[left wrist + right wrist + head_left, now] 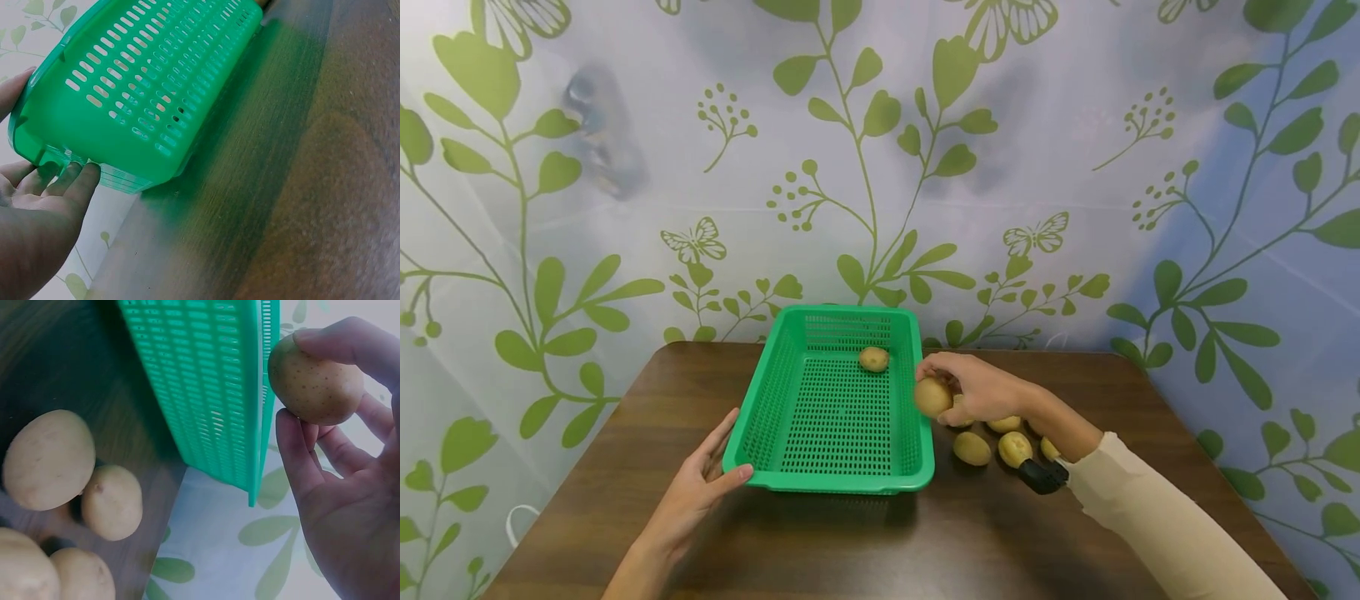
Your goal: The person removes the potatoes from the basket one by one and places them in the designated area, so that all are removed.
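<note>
A green plastic basket (850,482) with slotted walls stands on the table. My left hand (700,483) grips its near left corner, thumb at the rim; in the left wrist view the fingers (83,185) curl against the wall under the rim. Between thumb and fingers, my right hand (983,387) holds a potato (932,397) at the height of the right rim. Speckles on this held potato (317,381) show in the right wrist view. One potato (874,359) lies inside the basket near the far right corner.
Several loose potatoes (972,449) lie on the brown wooden table (820,550) right of the basket, partly hidden under my right forearm. A black wrist device (1043,477) sits below that wrist. Behind the table hangs a leaf-patterned cloth (1060,150).
</note>
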The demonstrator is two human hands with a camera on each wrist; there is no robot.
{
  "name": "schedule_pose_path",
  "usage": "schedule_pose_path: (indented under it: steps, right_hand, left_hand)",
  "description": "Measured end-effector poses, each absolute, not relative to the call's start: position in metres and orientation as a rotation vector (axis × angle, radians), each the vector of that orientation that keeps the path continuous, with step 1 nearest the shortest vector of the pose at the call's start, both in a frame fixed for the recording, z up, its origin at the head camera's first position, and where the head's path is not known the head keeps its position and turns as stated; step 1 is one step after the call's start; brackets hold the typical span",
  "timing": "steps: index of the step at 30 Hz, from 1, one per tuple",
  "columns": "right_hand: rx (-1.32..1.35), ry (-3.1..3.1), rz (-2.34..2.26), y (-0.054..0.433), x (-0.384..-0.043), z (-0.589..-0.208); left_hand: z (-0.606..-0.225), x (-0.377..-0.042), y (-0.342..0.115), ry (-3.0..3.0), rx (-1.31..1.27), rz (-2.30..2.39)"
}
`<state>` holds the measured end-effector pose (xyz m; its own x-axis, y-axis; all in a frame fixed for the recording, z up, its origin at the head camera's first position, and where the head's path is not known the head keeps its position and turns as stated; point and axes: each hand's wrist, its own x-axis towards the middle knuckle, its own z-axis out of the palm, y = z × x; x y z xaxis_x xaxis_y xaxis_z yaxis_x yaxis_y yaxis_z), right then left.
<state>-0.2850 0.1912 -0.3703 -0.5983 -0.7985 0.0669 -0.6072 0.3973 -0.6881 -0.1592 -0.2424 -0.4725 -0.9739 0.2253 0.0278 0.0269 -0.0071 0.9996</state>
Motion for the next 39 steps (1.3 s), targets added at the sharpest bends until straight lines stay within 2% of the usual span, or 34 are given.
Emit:
schedule_pose_path:
  steps: [19, 39]
  right_hand:
    - [-1.109, 2.396, -1.087, 0.226, -0.262, -0.390]
    - [-1.076, 2.312, -1.212, 0.250, -0.231, -0.452]
  left_hand:
    - [-0.475, -0.160, -0.243, 2.054, 0.313, 2.163]
    - [-0.477, -0.162, -0.244, 2.057, 0.329, 2.165]
